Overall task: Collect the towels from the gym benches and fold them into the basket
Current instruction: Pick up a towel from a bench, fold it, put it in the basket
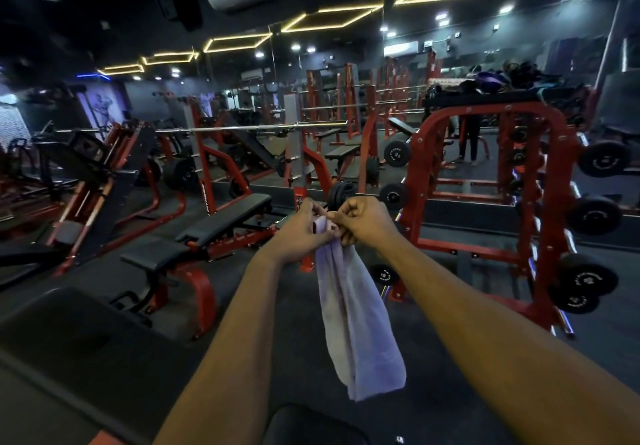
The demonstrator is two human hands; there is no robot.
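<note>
Towel (pixel 356 313) in hand, out in front at chest height: that is where the work stands in the head view, the only one there is. The pale lilac cloth hangs long and narrow, doubled along its length by the look of it, its lower end dangling free above the dark floor. Both hands meet at its top edge. The left hand (pixel 304 229) pinches the upper corner between thumb and fingers, and the right hand (pixel 363 221) is curled just beside it, fingertips nipping the same edge, so the two are nearly touching.

So one towel is collected and its folding appears to be under way, perhaps at the first lengthwise fold; further folds are likely still needed. No basket shows anywhere here, so how many towels already lie in it cannot be told, and this one is plainly not there yet.

The adjustable bench (pixel 194 240) to the left carries no towel on its black pads, nor does the flat bench (pixel 341 151) farther back. The padded surfaces at the bottom edge are bare too. A red dumbbell rack (pixel 491 181) stands on the right.
</note>
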